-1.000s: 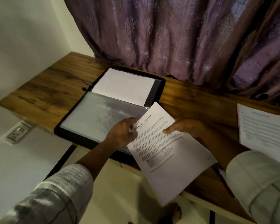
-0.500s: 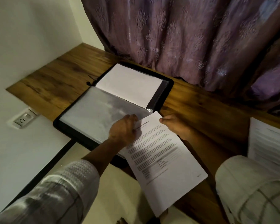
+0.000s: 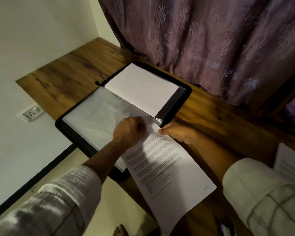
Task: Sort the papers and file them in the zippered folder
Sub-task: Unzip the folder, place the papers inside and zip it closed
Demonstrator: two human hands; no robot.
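Right grip point(image 3: 179, 134) pinches sheet point(image 3: 169, 167), top toward folder point(image 3: 80, 140)

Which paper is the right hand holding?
The printed sheet overhanging the desk edge, not the blank sheet in the folder or the papers at far right.

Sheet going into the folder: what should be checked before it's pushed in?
1. Folder open flat on table: ok.
2. Right hand pinches sheet edge: ok.
3. Sheet's top edge lined up with sleeve mouth: ok, roughly.
4. Left hand holding sleeve open: cannot tell, its curled fingers hide the mouth.
5. Sheet's corner inside sleeve: cannot tell.
6. Sheet seated: not ok, most lies outside, overhanging the table.
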